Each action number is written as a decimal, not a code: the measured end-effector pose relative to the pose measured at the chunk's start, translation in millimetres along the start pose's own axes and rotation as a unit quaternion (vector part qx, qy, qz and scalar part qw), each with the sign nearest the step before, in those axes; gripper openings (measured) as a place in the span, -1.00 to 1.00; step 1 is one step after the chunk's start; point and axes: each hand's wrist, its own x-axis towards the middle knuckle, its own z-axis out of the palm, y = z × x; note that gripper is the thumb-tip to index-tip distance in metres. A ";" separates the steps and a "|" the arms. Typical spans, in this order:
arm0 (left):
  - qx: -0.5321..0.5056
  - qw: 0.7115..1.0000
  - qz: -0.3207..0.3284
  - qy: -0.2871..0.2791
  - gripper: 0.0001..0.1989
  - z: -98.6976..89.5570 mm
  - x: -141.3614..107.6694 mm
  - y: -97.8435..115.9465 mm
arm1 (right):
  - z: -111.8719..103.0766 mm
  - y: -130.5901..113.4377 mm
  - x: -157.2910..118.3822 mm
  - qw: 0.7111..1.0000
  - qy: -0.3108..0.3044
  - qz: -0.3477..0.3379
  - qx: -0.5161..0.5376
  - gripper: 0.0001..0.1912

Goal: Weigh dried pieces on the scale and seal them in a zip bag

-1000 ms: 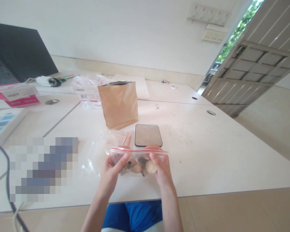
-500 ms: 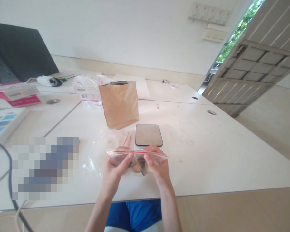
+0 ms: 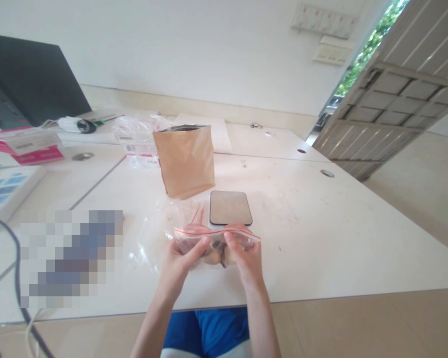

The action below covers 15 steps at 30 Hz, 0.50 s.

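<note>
A clear zip bag (image 3: 217, 237) with a red seal line holds several brown and tan pieces that look like dried mushrooms (image 3: 212, 256). My left hand (image 3: 184, 253) pinches its top edge on the left, thumb in front and fingers behind. On the right, my right hand (image 3: 246, 251) grips the same edge, its thumb near the middle of the seal. Just beyond the hands lies a small flat scale (image 3: 231, 208). Other clear zip bags with red lines (image 3: 188, 213) lie behind my left hand. An upright brown paper pouch (image 3: 185, 161) stands open at the top farther back.
White tables (image 3: 321, 238) fill the view. Pink-and-white boxes (image 3: 37, 154), a black monitor (image 3: 33, 79) and plastic-wrapped packs (image 3: 140, 141) stand at the left and back. A dark cable (image 3: 17, 268) hangs over the left edge beside a pixelated patch.
Both thumbs have shifted slightly to the right along the seal. The red line now bends a little more near my right thumb. Everything else on the table stays put.
</note>
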 end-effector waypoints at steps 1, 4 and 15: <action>0.001 1.000 0.004 -0.009 -0.71 0.2 0.1 0.5 | -0.3 -1.0 0.2 1.000 -0.010 -0.007 0.001 -0.83; 0.008 1.000 0.023 -0.014 -0.76 3.1 -0.7 2.7 | -0.7 -4.0 -0.3 0.999 -0.051 -0.014 0.005 -0.86; 0.006 0.995 0.093 0.019 -0.80 9.2 -1.5 -0.2 | 9.0 3.4 -3.2 0.999 -0.023 -0.025 -0.004 -0.87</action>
